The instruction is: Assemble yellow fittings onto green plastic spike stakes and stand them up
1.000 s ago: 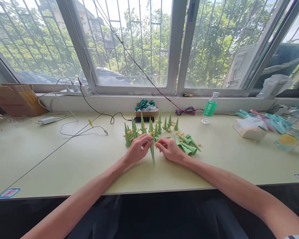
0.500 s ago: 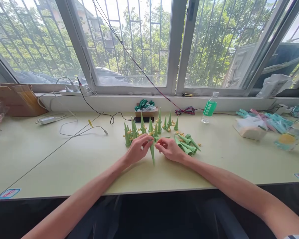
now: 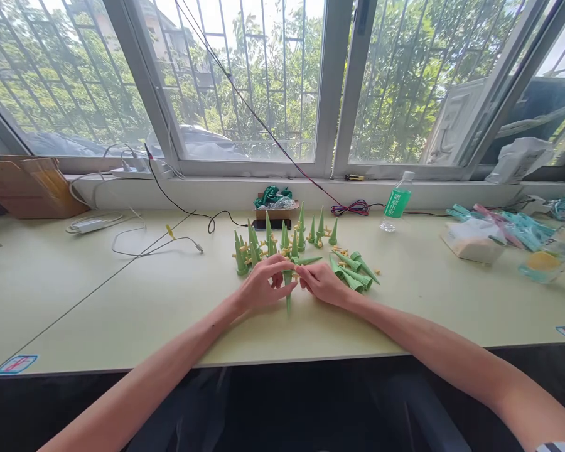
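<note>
Over the middle of the table, my left hand (image 3: 263,284) has its fingers curled about a green watering spike (image 3: 289,304) with its point down. Its thumb and index finger are spread, and the spike's upper part is partly hidden. My right hand (image 3: 321,280) is closed against the spike's right side, its fingertips on a small yellow valve (image 3: 296,276). Fingertips of both hands meet near the top. Just behind them lies another green spike (image 3: 308,260) on its side. Several upright green spikes (image 3: 268,233) with yellow valves stand beyond my hands.
Right of my hands lies a pile of loose green spikes (image 3: 358,274) with small yellow parts. Behind are a phone (image 3: 277,224), a small box (image 3: 275,204) and a water bottle (image 3: 397,204). Cables (image 3: 157,251) cross the left side. A tissue pack (image 3: 473,243) sits at right.
My left thumb has moved down and away from the index finger, and the right fingers have curled in closer to the spike. Another person's hand at the far left has gone from view.
</note>
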